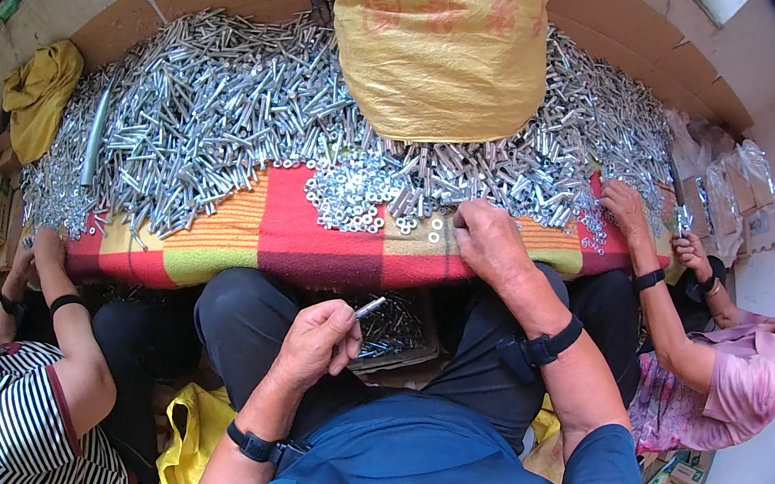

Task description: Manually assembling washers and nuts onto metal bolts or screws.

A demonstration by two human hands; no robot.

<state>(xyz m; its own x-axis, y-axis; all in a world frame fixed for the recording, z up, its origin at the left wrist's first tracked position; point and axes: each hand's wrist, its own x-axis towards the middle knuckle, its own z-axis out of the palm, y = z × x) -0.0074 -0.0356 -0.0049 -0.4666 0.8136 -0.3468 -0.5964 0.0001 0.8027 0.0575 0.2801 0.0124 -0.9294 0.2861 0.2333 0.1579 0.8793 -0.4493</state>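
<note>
In front of my body, my left hand is closed around a slim silvery bolt, which sticks up past the thumb and forefinger. My right hand reaches to the near edge of the heap of metal bolts and sleeves. Its fingers are bent together and point down; whatever they pinch is hidden. Just left of that hand lie a few loose washers, and beyond them a mound of washers. A checked cloth in red, orange and green covers the near side of the work surface.
A yellow woven sack rests on the heap at the far middle. Below the cloth's edge, between my knees, a box holds more metal pieces. Co-workers sit on both sides, a striped shirt left and a pink shirt right, their hands at the heap.
</note>
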